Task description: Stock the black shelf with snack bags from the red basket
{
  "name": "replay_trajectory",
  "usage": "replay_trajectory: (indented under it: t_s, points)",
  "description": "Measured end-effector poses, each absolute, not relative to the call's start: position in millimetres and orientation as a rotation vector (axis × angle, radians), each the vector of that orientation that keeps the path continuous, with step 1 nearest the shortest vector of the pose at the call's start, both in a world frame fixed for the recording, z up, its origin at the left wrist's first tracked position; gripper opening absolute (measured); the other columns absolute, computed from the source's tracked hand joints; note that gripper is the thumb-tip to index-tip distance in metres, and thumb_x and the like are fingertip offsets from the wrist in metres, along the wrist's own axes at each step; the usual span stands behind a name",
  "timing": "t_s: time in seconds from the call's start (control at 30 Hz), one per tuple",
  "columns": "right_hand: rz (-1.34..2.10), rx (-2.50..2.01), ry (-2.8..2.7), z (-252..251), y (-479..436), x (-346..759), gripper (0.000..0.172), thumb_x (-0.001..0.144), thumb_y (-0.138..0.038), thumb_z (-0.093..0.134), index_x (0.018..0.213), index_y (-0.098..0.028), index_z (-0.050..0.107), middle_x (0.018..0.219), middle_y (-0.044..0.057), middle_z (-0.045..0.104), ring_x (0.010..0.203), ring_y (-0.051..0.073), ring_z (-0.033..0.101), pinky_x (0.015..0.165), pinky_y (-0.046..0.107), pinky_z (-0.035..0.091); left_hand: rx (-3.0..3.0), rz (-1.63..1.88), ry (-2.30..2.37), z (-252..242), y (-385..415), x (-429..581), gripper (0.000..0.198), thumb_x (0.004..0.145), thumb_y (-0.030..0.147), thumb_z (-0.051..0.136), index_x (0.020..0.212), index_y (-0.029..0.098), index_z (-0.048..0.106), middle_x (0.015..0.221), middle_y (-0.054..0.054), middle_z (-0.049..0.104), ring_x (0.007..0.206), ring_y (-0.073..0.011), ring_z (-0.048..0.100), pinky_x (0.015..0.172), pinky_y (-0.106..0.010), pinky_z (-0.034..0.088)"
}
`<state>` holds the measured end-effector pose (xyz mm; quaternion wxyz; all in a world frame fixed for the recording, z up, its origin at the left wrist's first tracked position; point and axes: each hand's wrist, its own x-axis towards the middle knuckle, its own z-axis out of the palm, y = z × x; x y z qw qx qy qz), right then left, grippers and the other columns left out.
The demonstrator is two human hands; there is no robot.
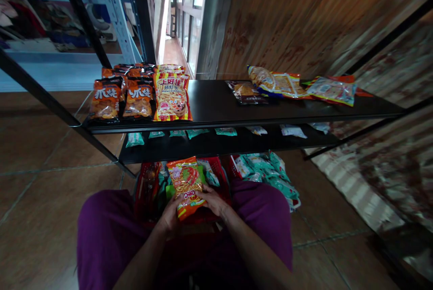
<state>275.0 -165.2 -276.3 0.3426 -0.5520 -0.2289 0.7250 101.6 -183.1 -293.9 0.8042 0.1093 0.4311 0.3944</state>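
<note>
An orange snack bag (187, 179) is held between my two hands, above a red basket (221, 175) between my knees. My left hand (171, 213) grips its lower left edge, and my right hand (212, 200) closes on its lower right side. Something green shows just behind the bag. On the upper black shelf (213, 103), orange-and-black snack bags (138, 98) and a yellow-and-red prawn cracker bag (172, 97) stand at the left end. A dark brown packet (246, 91) and several colourful bags (329, 89) lie towards the right.
Small teal packets (226, 131) line the lower shelf (203, 145). Teal bags (267, 172) are heaped beside my right knee. Black uprights frame the rack, with a wooden panel (280, 19) behind and a blue shelving unit (34, 62) at the far left.
</note>
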Motion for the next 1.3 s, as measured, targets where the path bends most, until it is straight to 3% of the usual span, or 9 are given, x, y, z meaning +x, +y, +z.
replay_trajectory:
  t_s: [0.13, 0.37, 0.5, 0.67, 0.93, 1.03, 1.13, 1.3]
  points:
    - [1.948, -1.561, -0.449, -288, -170, 278, 0.060, 0.059, -0.034, 0.083, 0.108, -0.019, 0.052, 0.097, 0.006, 0.070, 0.080, 0.018, 0.070, 0.080, 0.039, 0.055, 0.213, 0.881, 0.961, -301, -179, 94, 0.053, 0.071, 0.032, 0.070, 0.120, 0.018, 0.052, 0.106, -0.011, 0.070, 0.098, -0.0274, 0.067, 0.088, -0.042, 0.052]
    - [1.925, -1.428, -0.395, -290, -171, 279, 0.047, 0.054, -0.014, 0.083, 0.091, -0.018, 0.053, 0.083, 0.001, 0.069, 0.079, 0.015, 0.069, 0.081, 0.031, 0.056, 0.227, 0.901, 0.975, -305, -176, 91, 0.044, 0.073, 0.038, 0.068, 0.111, 0.018, 0.058, 0.109, -0.011, 0.069, 0.103, -0.0262, 0.065, 0.088, -0.039, 0.053]
    - [1.886, -1.511, -0.469, -290, -169, 280, 0.046, 0.053, -0.015, 0.082, 0.091, -0.017, 0.055, 0.079, 0.001, 0.069, 0.073, 0.016, 0.069, 0.075, 0.031, 0.057, 0.187, 0.944, 0.944, -303, -175, 91, 0.046, 0.070, 0.036, 0.072, 0.110, 0.017, 0.059, 0.101, -0.010, 0.071, 0.099, -0.0272, 0.067, 0.090, -0.041, 0.052]
    - [1.769, -1.584, -0.606, -290, -167, 278, 0.033, 0.057, -0.015, 0.078, 0.085, -0.017, 0.060, 0.074, -0.001, 0.068, 0.066, 0.013, 0.067, 0.060, 0.024, 0.056, 0.182, 1.029, 0.931, -301, -176, 95, 0.053, 0.066, 0.035, 0.077, 0.112, 0.019, 0.057, 0.104, -0.010, 0.070, 0.098, -0.0276, 0.067, 0.092, -0.044, 0.050]
    - [1.843, -1.584, -0.427, -282, -172, 277, 0.040, 0.055, -0.010, 0.081, 0.088, -0.015, 0.057, 0.074, 0.002, 0.070, 0.064, 0.015, 0.068, 0.065, 0.028, 0.056, 0.135, 1.010, 0.995, -302, -176, 86, 0.042, 0.073, 0.034, 0.072, 0.110, 0.022, 0.056, 0.103, -0.007, 0.070, 0.099, -0.0249, 0.066, 0.091, -0.042, 0.051]
    - [1.878, -1.532, -0.420, -280, -172, 276, 0.042, 0.057, -0.017, 0.083, 0.091, -0.014, 0.058, 0.080, 0.004, 0.071, 0.068, 0.015, 0.068, 0.070, 0.029, 0.055, 0.162, 1.015, 0.988, -301, -174, 82, 0.043, 0.071, 0.033, 0.074, 0.109, 0.022, 0.056, 0.104, -0.008, 0.069, 0.100, -0.0249, 0.066, 0.092, -0.041, 0.050]
    - [1.841, -1.570, -0.534, -280, -170, 274, 0.032, 0.066, -0.031, 0.079, 0.087, -0.014, 0.063, 0.085, 0.004, 0.071, 0.070, 0.013, 0.067, 0.069, 0.027, 0.053, 0.175, 1.008, 0.986, -304, -175, 81, 0.046, 0.069, 0.035, 0.075, 0.108, 0.021, 0.057, 0.104, -0.008, 0.069, 0.102, -0.0258, 0.065, 0.092, -0.040, 0.050]
    - [1.727, -1.745, -0.893, -287, -169, 275, 0.027, 0.073, -0.041, 0.070, 0.075, -0.014, 0.068, 0.062, 0.001, 0.067, 0.055, 0.012, 0.062, 0.058, 0.024, 0.048, 0.161, 0.984, 0.998, -310, -178, 84, 0.053, 0.063, 0.036, 0.079, 0.108, 0.019, 0.057, 0.101, -0.009, 0.070, 0.098, -0.0275, 0.067, 0.087, -0.040, 0.052]
